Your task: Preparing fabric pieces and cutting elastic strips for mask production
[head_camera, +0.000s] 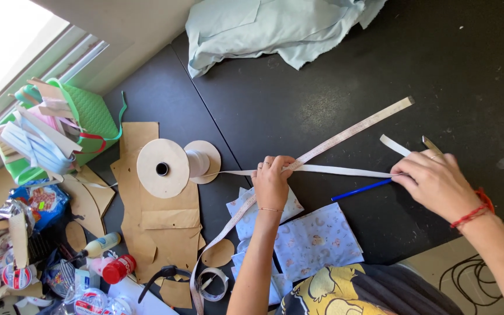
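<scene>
Nearest to us, patterned fabric pieces lie on the black table. Just above them our left hand presses a white elastic band down against a measuring tape, fingers closed on both. Our right hand pinches the band's far end, stretching it taut, with scissors gripped in the same hand and a blue pen lying below. The band runs back to a cardboard spool at our left. We judge that we are measuring off a length; cutting next calls for holding the tension steady. Farther off lies pale green cloth.
</scene>
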